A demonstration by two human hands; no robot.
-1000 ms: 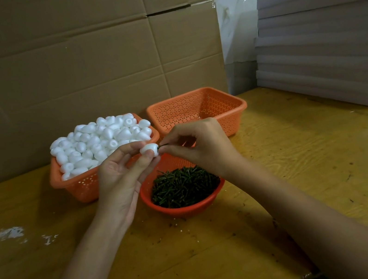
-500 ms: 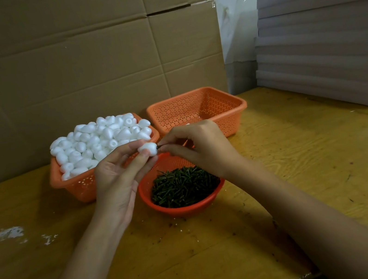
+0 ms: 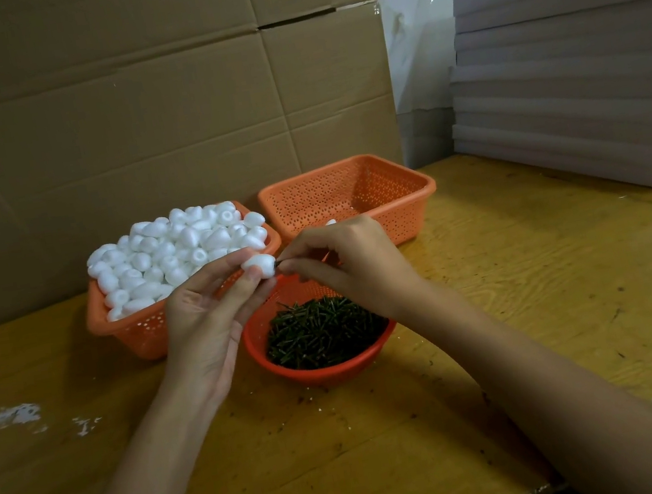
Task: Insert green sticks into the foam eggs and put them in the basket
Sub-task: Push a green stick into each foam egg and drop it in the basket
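A single view, from a camera worn on the person's head. It is wide-angle and looks forward and down across the table. Both forearms come in from the bottom edge, and the left hand and right hand meet near the centre of the frame, close to the lens. Just past them stand the baskets. Farther back a cardboard wall fills the top, and the table's near edge shows at lower right.

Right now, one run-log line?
step: stick insertion | left hand: holds foam egg | right hand: pinches green stick | right basket: egg not in
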